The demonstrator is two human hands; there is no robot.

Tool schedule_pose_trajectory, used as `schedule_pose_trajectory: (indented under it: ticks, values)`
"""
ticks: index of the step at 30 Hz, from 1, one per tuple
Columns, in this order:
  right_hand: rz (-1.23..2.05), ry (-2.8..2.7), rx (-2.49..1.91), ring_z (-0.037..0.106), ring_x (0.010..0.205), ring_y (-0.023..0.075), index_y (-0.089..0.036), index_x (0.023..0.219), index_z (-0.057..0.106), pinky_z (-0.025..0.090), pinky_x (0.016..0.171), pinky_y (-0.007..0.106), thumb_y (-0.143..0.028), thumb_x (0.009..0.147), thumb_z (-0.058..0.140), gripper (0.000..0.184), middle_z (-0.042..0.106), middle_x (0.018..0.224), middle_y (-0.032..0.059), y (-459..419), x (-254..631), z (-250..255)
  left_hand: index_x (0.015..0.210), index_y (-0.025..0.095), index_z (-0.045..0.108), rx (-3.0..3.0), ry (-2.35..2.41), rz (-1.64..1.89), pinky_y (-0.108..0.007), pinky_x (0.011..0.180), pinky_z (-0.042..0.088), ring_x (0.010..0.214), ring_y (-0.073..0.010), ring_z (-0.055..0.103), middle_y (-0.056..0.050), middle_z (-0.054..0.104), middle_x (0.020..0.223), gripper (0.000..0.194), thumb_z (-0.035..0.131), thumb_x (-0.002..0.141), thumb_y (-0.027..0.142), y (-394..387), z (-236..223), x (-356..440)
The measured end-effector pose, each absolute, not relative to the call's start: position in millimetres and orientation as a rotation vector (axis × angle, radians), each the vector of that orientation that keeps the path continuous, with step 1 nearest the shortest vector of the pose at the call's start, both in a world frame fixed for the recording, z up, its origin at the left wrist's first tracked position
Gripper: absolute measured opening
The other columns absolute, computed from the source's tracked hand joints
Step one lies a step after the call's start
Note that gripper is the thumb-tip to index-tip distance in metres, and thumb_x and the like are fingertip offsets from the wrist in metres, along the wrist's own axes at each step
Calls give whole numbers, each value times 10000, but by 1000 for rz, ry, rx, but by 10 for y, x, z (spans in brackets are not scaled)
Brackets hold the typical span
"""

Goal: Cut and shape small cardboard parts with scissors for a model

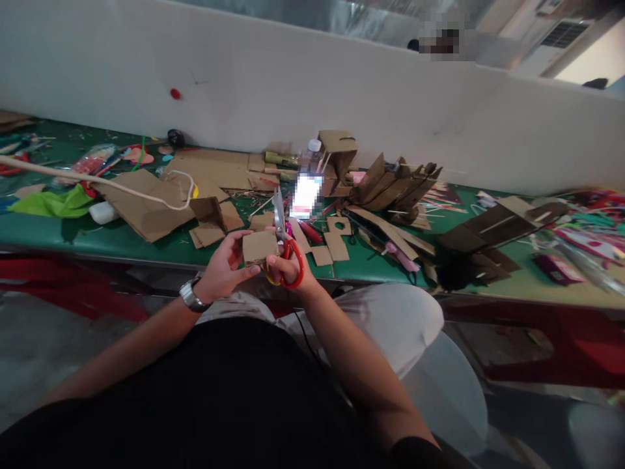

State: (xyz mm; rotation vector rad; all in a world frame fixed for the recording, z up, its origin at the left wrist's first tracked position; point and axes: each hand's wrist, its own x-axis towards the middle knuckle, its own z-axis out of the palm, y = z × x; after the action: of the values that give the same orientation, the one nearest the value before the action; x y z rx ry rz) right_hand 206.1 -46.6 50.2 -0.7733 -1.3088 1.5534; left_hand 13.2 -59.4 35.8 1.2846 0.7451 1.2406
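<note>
My left hand (226,266), with a metal watch at its wrist, grips a small rectangular piece of cardboard (260,247) by its left end. In my right hand (289,264) is a pair of scissors (280,218) with orange-red handles, the blades pointing up and away from me. The right hand's thumb also lies against the cardboard's right end. Both hands are close together just over the table's front edge. Behind the scissors a lit phone (305,195) leans near a clear bottle (312,156) with a white cap.
Flat cardboard sheets (151,202) cover the left of the green table (195,257). Upright cardboard pieces (390,185) and folded cardboard (498,225) stand to the right. A pale cord (122,181) crosses the left side. A white partition (293,85) rises along the back.
</note>
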Motion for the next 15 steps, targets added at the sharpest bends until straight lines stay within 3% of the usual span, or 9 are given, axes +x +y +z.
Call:
schedule_pose_trajectory:
  ticks: [5, 15]
  values:
    - [1569, -1308, -728, 440, 344, 118, -202, 1379, 479, 362, 390, 240, -631, 703, 885, 897, 535, 478, -126, -475, 2063, 471, 1369, 242, 558, 1316, 764, 1225, -426, 1105, 550, 1334, -303, 632, -144, 646, 1426, 725, 942, 760, 331, -624, 404, 86]
    - [1622, -1341, -734, 480, 373, 109, -223, 1374, 463, 385, 389, 233, -594, 659, 941, 937, 582, 590, -108, -437, 2151, 497, 1408, 230, 574, 1298, 802, 1199, -441, 1086, 578, 1319, -326, 662, -161, 669, 1439, 789, 964, 727, 318, -649, 479, 75]
